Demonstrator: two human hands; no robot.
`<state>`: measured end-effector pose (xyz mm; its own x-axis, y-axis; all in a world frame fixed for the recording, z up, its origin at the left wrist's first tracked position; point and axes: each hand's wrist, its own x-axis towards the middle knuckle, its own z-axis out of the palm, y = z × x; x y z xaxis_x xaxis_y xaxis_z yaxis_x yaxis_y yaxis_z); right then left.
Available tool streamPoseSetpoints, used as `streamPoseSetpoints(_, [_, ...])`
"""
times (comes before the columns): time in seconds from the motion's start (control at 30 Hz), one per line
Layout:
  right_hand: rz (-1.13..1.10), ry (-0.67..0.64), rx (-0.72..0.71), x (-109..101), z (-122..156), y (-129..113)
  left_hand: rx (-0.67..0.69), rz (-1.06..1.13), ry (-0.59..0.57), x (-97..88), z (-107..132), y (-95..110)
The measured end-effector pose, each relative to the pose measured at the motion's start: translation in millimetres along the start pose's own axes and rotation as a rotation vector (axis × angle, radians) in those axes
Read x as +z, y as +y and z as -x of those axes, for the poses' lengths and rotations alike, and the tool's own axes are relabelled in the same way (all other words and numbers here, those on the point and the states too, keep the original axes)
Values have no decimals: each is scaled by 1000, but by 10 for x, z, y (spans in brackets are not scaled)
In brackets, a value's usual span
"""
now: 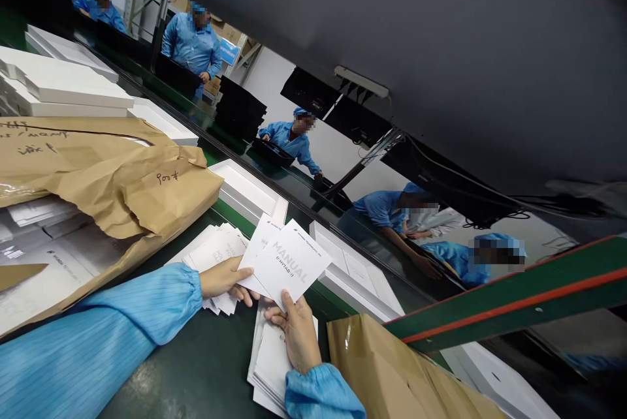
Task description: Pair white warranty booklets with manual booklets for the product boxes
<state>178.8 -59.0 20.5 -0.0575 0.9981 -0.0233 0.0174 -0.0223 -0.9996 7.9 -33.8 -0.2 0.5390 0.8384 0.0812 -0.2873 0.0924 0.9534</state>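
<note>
"What's around the grip?"
"Green table [206,357] beneath, workers [193,44] in blue beyond."
"And the manual [300,261]?"
"Pinched in the right hand [297,331], overlapping the leaflet [255,252] the left hand [223,277] pinches."

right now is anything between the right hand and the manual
Nothing visible: the right hand grips the manual, thumb on its front. The card in the left hand is partly covered by the manual, not in front of it.

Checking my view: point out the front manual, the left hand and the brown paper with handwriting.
Front manual [296,261]: head view, middle of its cover.
Left hand [221,277]: head view, back of the hand.
Brown paper [120,174]: head view, crumpled part near the handwriting.
</note>
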Motion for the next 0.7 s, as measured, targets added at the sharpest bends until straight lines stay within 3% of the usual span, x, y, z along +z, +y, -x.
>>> streamPoseSetpoints(0.43, [137, -52, -10, -88, -76, 142, 71, -31, 139, 64, -26, -69])
streamPoseSetpoints(0.57, [98, -32, -40, -82, -61, 130, 139, -130, 347, 28, -11, -70])
streamPoseSetpoints(0.7, [-30, 33, -52, -81, -46, 109, 187, -235, 598, -174, -151, 67])
